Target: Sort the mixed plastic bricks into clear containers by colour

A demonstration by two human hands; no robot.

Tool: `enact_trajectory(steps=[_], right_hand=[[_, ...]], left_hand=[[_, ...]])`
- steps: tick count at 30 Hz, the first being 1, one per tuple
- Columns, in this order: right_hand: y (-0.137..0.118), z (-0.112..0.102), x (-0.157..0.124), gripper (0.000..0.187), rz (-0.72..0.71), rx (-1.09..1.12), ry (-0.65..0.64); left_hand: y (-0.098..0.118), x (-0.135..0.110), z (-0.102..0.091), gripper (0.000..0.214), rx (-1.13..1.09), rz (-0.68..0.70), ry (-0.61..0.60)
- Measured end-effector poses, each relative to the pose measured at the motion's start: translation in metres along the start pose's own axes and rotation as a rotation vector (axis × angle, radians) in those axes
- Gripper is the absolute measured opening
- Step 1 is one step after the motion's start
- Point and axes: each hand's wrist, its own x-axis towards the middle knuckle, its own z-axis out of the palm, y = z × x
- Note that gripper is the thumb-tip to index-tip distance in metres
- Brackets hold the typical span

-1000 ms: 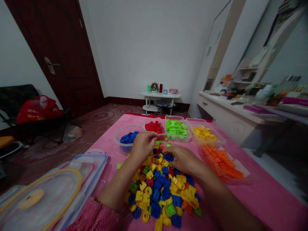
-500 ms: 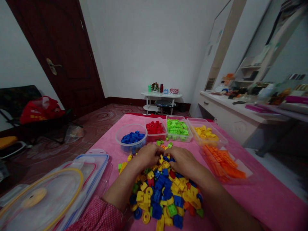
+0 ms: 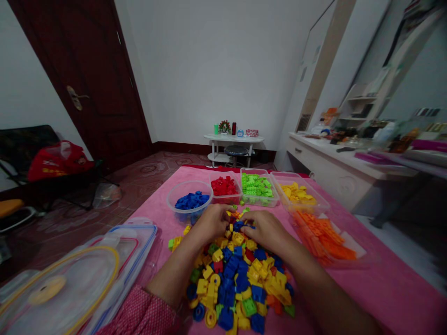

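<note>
A large loose pile of toy building bricks (image 3: 240,270) in yellow, blue, red, green and orange lies in front of me. My left hand (image 3: 216,221) is at its far side, fingers curled down; its fingertips are partly hidden, and what they hold I cannot make out. Opposite it, my right hand (image 3: 265,228) bends its thumb and forefinger around a blue brick (image 3: 239,226). Small yellow and green bricks lie just beyond the fingers. Behind the hands stand a round tub of blue bricks (image 3: 190,211) and a box of red bricks (image 3: 226,199).
Farther right are a box of green bricks (image 3: 260,201), a box of yellow bricks (image 3: 323,204) and a box of orange bricks (image 3: 363,258). Stacked clear lids (image 3: 132,232) lie at the left on the pink tablecloth (image 3: 394,288). A white dresser (image 3: 335,177) stands right.
Both hands have shifted slightly at the pile's far side. The left hand has risen a little and its fingers show more; the right thumb and forefinger are farther apart.
</note>
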Motion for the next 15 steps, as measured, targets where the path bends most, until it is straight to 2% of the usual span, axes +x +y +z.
enact_trajectory(steps=[4,9,12,15], right_hand=[[0.002,-0.002,0.006,0.020,-0.012,0.298,0.146],[-0.009,-0.002,0.009,0.024,0.111,0.786,0.276],[-0.014,-0.003,0.008,0.025,0.096,0.841,0.318],[-0.017,-0.003,0.007,0.019,0.019,0.722,0.380]], left_hand=[[0.007,0.004,-0.006,0.040,-0.493,-0.098,0.084],[0.025,0.000,-0.009,0.034,-0.998,-0.264,0.065],[0.028,0.001,-0.004,0.024,-1.191,-0.356,0.037],[0.028,0.002,0.000,0.017,-1.328,-0.449,-0.036]])
